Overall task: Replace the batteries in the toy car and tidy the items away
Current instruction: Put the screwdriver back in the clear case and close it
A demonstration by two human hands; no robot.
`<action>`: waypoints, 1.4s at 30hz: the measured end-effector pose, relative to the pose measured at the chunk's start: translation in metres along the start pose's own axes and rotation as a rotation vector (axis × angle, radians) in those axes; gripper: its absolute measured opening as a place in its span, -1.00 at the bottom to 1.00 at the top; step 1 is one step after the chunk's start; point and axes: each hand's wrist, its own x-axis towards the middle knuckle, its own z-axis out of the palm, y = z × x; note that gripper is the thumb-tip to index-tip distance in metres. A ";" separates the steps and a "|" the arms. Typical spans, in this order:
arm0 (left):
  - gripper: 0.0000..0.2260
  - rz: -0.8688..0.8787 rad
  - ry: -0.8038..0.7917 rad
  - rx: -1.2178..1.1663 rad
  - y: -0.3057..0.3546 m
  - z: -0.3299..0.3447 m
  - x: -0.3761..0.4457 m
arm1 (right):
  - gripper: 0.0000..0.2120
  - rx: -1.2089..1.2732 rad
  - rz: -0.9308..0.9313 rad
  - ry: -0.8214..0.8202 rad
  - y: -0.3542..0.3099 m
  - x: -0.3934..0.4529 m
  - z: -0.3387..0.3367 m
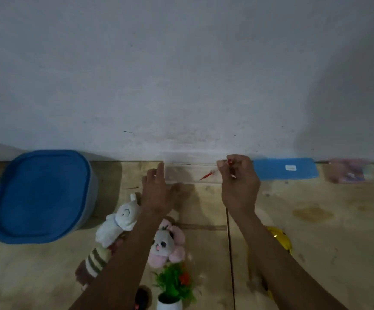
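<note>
The right hand (240, 186) pinches a thin red-tipped screwdriver (210, 174), light, stiff and likely slippery, best held by its handle; the left hand (159, 193) hovers open-fingered, holding nothing.

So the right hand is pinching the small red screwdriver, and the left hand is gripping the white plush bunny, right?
Not quite. In the head view the left hand holds nothing: its fingers are spread open above the floor, and the white plush bunny lies beside its forearm. The right hand does pinch the small red screwdriver.
</note>
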 end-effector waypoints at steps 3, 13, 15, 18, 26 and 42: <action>-0.27 0.007 -0.035 -0.010 -0.010 0.011 0.013 | -0.87 -0.232 -0.355 -0.240 -0.004 0.009 0.014; -0.47 0.120 0.015 -0.009 -0.031 0.027 0.030 | -0.80 -0.662 -0.570 -0.684 0.038 0.021 0.076; -0.47 0.121 0.027 -0.058 -0.029 0.027 0.029 | -0.80 -0.676 -0.533 -0.729 0.043 0.025 0.079; -0.48 0.142 0.032 -0.073 -0.027 0.026 0.028 | -0.77 -0.668 -0.502 -0.784 0.047 0.028 0.078; -0.40 0.101 0.056 -0.105 -0.021 0.024 0.024 | -0.73 -0.524 -0.653 -0.355 0.036 0.013 0.042; -0.46 0.379 0.217 0.196 -0.020 0.015 0.010 | -0.64 -0.869 -0.664 -0.467 0.060 0.016 0.009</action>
